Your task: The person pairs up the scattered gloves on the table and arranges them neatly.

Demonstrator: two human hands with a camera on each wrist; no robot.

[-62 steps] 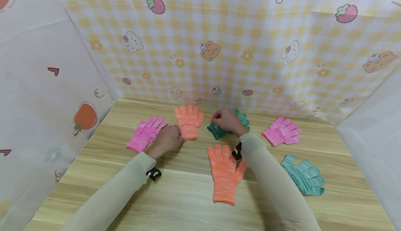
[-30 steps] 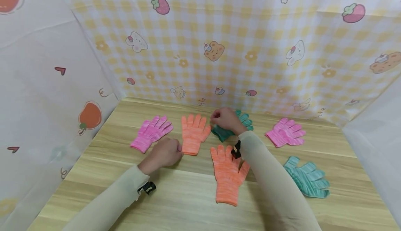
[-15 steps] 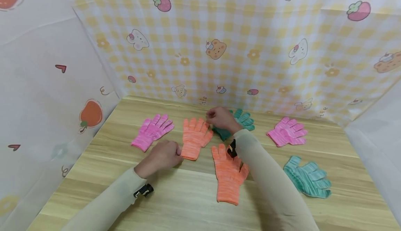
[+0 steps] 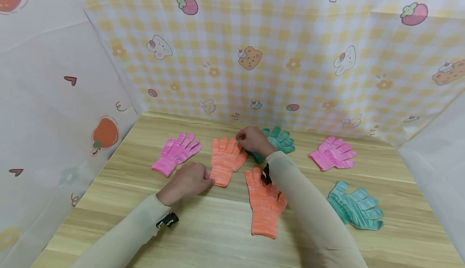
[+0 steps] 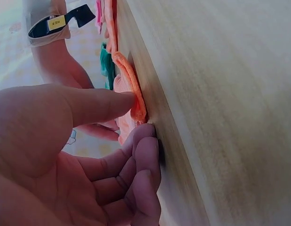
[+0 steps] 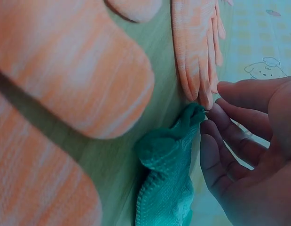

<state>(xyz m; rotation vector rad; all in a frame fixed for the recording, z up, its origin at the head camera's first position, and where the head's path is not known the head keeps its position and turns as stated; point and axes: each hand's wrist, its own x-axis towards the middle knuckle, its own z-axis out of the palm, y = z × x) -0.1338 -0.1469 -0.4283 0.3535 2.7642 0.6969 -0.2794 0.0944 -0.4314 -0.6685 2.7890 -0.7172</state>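
Observation:
An orange knit glove point(image 4: 224, 161) lies flat at the middle back of the wooden table, cuff toward me. My left hand point(image 4: 190, 178) pinches the left corner of its cuff; in the left wrist view the thumb presses on the orange cuff point(image 5: 131, 84) with the other fingers curled below. My right hand point(image 4: 254, 139) pinches at a fingertip of the same glove point(image 6: 197, 52), thumb and index on either side of the tip. Under the right hand lies a green glove point(image 4: 281, 140), its cuff bunched and partly hidden.
A second orange glove point(image 4: 264, 211) lies nearer me, partly beneath the right forearm. One pink glove point(image 4: 176, 153) is at the left, another pink glove point(image 4: 332, 153) at the back right. A lighter green glove point(image 4: 356, 206) lies right. A yellow checked cloth point(image 4: 290, 38) hangs behind the table.
The middle orange glove has slid toward me and straightened, with the left hand at its cuff. My right hand has shifted left from the green glove to the orange glove's fingertip.

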